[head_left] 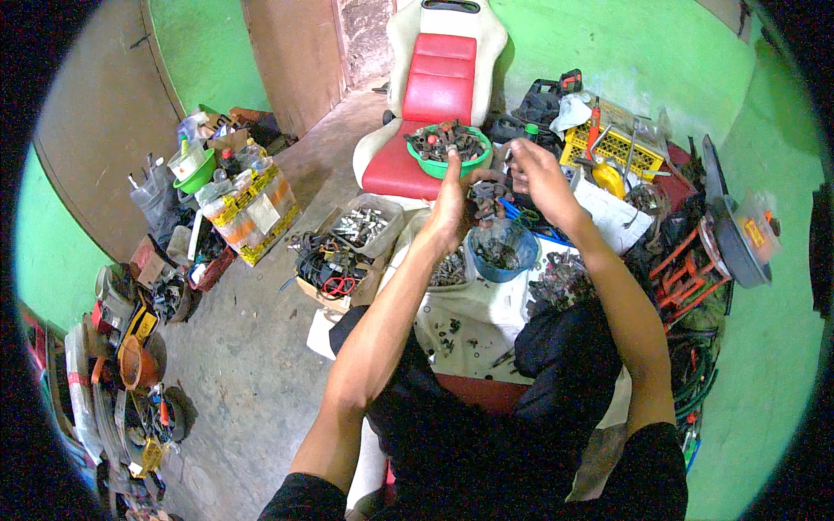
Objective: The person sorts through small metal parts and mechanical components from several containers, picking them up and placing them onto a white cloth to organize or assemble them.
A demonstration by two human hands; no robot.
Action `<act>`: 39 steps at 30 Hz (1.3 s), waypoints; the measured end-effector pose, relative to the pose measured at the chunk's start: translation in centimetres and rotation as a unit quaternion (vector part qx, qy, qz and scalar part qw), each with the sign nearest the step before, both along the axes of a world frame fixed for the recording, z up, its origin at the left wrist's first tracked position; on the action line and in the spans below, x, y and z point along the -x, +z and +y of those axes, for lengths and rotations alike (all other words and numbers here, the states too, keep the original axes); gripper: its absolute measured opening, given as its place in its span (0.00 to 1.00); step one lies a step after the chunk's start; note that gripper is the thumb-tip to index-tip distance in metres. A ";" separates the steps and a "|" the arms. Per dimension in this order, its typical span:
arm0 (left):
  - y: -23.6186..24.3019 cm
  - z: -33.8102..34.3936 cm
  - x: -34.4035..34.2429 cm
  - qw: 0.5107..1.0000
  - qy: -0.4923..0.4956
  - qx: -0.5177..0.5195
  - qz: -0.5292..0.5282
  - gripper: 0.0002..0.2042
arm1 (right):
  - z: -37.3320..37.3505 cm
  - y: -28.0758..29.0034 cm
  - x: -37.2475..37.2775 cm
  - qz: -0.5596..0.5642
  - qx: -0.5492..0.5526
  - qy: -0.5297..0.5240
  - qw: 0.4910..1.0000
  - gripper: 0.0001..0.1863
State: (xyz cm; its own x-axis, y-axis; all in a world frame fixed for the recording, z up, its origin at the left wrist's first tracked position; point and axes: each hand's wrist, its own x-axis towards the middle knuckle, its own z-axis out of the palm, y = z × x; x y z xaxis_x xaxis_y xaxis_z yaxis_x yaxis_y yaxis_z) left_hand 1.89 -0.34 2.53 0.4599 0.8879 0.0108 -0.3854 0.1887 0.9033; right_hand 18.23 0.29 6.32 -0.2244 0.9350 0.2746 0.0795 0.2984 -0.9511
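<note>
Head view: right hand (546, 178) curled narrow, left hand (448, 207) thumb-up, either grip's contents undeterminable, small parts (434, 141) in the green bowl (428, 165) just beyond the left; step judged parts handling, next move calling for fingertip care.

The person wears black: a left sleeve (300, 499) and a right sleeve (653, 469), both short, matte and loose, each ending in a plain straight hem above the elbow. Beyond the hems, the left forearm (382, 334) and right forearm (615, 295) are bare and slender, narrowing toward the far end at the wrists. The left hand (447, 208) and right hand (545, 181) are ungloved. Black cloth (469, 456) covers the lap and both knees, its folds mostly lost in shadow.
</note>
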 end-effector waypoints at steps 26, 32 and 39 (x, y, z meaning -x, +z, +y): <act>-0.6 1.0 0.6 0.945 -0.031 0.079 -0.317 0.38 | -2.2 -0.5 1.1 -0.408 -0.391 0.006 0.825 0.11; -0.8 1.0 1.0 0.942 -0.035 0.081 -0.324 0.39 | -2.1 -0.7 1.4 -0.418 -0.374 0.003 0.828 0.10; -0.5 0.8 0.8 0.942 -0.015 0.076 -0.325 0.39 | -1.3 -0.9 1.6 -0.304 -0.344 -0.001 0.888 0.09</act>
